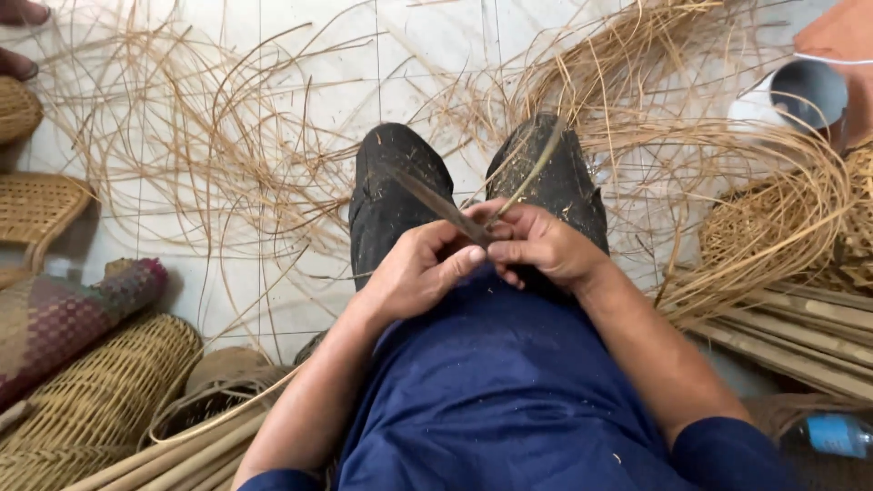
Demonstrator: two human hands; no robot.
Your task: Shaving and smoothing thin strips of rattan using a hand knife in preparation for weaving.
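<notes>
Left hand grips the knife, blade angled away over the knees; right hand pinches the thin cane strip against it, probably steadying it for shaving; loose strands litter the floor.

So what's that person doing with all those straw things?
A person sits on the tiled floor. The left hand holds a knife, its blade pointing away over the knees. The right hand pinches a thin cane strip against the blade. Loose strips lie scattered around, with woven baskets at the left.
</notes>
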